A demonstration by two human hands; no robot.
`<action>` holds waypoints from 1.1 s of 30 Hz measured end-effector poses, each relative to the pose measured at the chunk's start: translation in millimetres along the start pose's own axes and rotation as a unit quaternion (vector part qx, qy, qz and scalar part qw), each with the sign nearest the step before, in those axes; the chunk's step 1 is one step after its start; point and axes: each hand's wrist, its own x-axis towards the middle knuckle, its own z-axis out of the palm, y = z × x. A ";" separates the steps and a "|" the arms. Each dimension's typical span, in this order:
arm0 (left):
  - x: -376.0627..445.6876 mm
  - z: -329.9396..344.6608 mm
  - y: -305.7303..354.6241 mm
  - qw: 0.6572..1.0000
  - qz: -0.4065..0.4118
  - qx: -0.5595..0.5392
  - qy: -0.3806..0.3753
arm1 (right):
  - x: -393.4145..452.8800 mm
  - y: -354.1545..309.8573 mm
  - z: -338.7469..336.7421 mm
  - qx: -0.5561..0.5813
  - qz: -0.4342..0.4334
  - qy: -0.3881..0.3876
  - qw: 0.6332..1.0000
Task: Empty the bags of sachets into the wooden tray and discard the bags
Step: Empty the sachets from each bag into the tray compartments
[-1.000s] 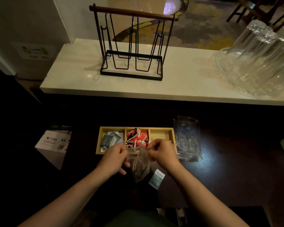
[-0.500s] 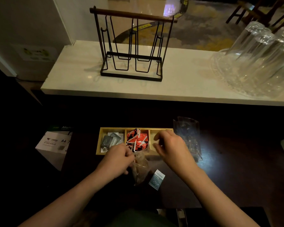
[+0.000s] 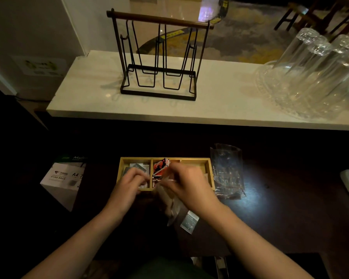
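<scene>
A wooden tray with three compartments lies on the dark table. Grey sachets fill its left compartment, red sachets the middle one. My left hand and my right hand are over the tray's near edge, both pinching the top of a clear plastic bag that hangs down towards me with pale sachets inside. Both hands are blurred. One loose grey sachet lies on the table beside the bag.
Crumpled clear bags lie right of the tray. A white A4 paper box stands at the left. Behind, a pale counter carries a black wire rack and upturned glasses.
My right hand went off to the tray's right compartment and came back to the bag's top. Both hands with the bag have moved forward over the tray's near edge.
</scene>
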 end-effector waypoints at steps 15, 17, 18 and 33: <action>22.9 -5.5 -19.4 0.992 -0.029 -0.098 0.070 | 44.1 39.6 -61.5 0.190 0.127 -0.013 0.973; 27.3 -9.6 -17.4 0.995 0.008 -0.014 0.103 | 43.6 51.6 -58.7 0.184 0.155 -0.014 0.971; 29.3 -11.6 -16.3 0.992 0.025 0.026 0.118 | 43.0 57.4 -57.3 0.179 0.165 -0.014 0.970; 45.0 -6.3 30.9 0.967 0.149 0.163 0.127 | 24.2 106.1 -40.5 0.214 0.255 0.002 0.943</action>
